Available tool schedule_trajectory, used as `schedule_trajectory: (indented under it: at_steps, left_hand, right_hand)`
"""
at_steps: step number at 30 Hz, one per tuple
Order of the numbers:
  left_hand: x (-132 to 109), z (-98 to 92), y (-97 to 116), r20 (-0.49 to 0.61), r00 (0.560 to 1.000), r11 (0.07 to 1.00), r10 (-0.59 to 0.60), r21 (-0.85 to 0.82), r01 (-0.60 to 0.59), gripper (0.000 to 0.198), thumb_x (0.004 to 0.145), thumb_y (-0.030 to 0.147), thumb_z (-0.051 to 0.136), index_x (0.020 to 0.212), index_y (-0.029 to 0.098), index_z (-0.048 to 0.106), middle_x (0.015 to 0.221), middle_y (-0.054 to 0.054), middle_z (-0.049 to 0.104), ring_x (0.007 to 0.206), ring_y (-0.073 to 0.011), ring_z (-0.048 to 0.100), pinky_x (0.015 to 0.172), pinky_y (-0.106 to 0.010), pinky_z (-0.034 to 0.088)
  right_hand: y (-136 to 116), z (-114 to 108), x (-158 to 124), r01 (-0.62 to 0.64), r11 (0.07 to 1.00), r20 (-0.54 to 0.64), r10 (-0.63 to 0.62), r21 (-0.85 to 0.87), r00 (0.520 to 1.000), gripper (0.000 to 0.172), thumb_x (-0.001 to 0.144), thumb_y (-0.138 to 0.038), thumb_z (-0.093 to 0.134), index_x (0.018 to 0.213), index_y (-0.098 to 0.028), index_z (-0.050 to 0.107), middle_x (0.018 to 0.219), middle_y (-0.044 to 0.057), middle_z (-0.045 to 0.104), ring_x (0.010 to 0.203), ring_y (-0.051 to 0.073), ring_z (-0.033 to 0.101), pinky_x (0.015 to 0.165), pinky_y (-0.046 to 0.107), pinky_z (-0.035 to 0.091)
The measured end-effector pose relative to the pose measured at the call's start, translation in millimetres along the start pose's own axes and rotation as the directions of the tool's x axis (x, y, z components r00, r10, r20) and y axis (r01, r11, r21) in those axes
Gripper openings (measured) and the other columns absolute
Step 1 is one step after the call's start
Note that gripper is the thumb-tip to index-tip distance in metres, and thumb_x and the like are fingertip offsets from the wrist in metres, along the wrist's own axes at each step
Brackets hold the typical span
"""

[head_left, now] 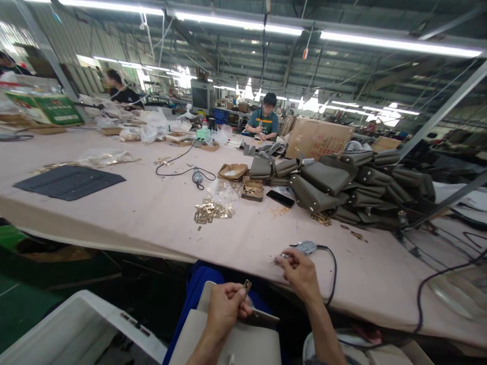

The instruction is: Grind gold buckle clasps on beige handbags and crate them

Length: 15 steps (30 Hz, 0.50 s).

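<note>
My left hand (228,301) is closed, pinching a small gold-coloured metal bag fitting (247,286) with a hole in it. It is above a pale bag (243,342) lying on my lap, its flap edge close under the fingers. My right hand (300,274) reaches over the table's front edge, thumb and fingertips together. A small silvery glint shows at these fingertips, but what they hold is too small to make out. Just beyond the right hand lies a grey corded hand tool (305,247); whether the fingers touch it is unclear.
On the table (152,218) lie a pile of metal fittings (211,212), a small box of parts (252,191), a phone (280,198) and stacked dark bags (342,182). A black cord (335,274) hangs over the edge. A white bin (95,324) stands lower left. A co-worker (264,119) sits opposite.
</note>
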<state>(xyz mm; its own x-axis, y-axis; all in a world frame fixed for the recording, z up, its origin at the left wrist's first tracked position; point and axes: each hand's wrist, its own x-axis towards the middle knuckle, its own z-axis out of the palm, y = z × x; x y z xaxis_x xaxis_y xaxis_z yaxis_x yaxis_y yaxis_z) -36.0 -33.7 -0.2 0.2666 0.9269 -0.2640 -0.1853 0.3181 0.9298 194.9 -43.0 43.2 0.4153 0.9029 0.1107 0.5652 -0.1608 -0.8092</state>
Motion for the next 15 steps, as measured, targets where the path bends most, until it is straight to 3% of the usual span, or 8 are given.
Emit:
schedule_trajectory:
  at_steps: [2,4,8,10,12,15]
  left_hand:
    - [1.1,1.2,-0.4,-0.001,1.0,1.0,-0.006,0.012,0.006,0.042,0.071,0.049,0.083,0.068,0.009,0.073,0.054,-0.012,0.071,0.043,-0.0169,0.067,0.042,-0.02,0.05]
    - [3.3,2.3,-0.9,0.009,1.0,0.999,-0.013,0.03,0.013,0.044,0.069,0.052,0.083,0.068,0.009,0.073,0.054,-0.012,0.071,0.042,-0.0172,0.066,0.041,-0.02,0.05]
    - [5.5,2.3,-4.0,0.007,1.0,0.999,-0.003,0.045,0.003,0.046,0.068,0.055,0.083,0.067,0.01,0.073,0.054,-0.012,0.071,0.041,-0.0168,0.065,0.041,-0.02,0.05]
    - [3.1,0.3,-5.8,-0.015,1.0,0.999,0.007,0.042,-0.006,0.047,0.068,0.056,0.083,0.067,0.01,0.073,0.053,-0.012,0.071,0.041,-0.0163,0.064,0.041,-0.02,0.049]
    - [-0.4,-2.7,-7.0,-0.024,1.0,0.999,0.009,0.033,-0.008,0.047,0.069,0.056,0.082,0.068,0.01,0.073,0.054,-0.012,0.071,0.041,-0.0159,0.064,0.042,-0.02,0.049]
    - [-1.1,-4.8,-8.2,0.004,1.0,1.0,-0.002,0.025,0.002,0.048,0.07,0.057,0.081,0.069,0.01,0.073,0.052,-0.012,0.071,0.04,-0.0153,0.063,0.042,-0.02,0.049]
  right_hand:
    - [8.1,-14.1,10.2,-0.207,0.95,-0.264,0.142,-0.236,0.954,0.061,0.089,-0.067,0.054,0.118,-0.015,0.062,0.082,0.014,0.07,0.081,0.033,0.069,0.082,0.045,0.051]
    - [12.1,-18.0,23.3,-0.382,0.855,-0.369,0.248,-0.351,0.896,0.076,0.088,-0.07,0.052,0.13,-0.007,0.053,0.097,0.024,0.071,0.099,0.041,0.068,0.091,0.051,0.049]
    - [14.3,-3.9,47.6,-0.555,0.794,-0.48,0.397,-0.248,0.782,0.097,0.077,-0.064,0.065,0.142,0.003,0.036,0.112,0.034,0.066,0.109,0.046,0.065,0.092,0.052,0.049]
    - [19.0,4.3,54.8,-0.537,0.838,-0.5,0.426,-0.095,0.754,0.099,0.073,-0.06,0.069,0.143,0.001,0.036,0.108,0.032,0.068,0.103,0.044,0.068,0.088,0.05,0.052]
    - [28.2,7.8,58.7,-0.394,0.907,-0.435,0.419,0.152,0.797,0.091,0.07,-0.058,0.071,0.138,-0.004,0.043,0.093,0.023,0.071,0.089,0.04,0.071,0.077,0.047,0.055]
    - [45.4,-1.8,60.6,-0.189,0.876,-0.33,0.356,0.444,0.874,0.068,0.073,-0.057,0.069,0.122,-0.011,0.056,0.069,0.007,0.065,0.067,0.032,0.067,0.058,0.044,0.055]
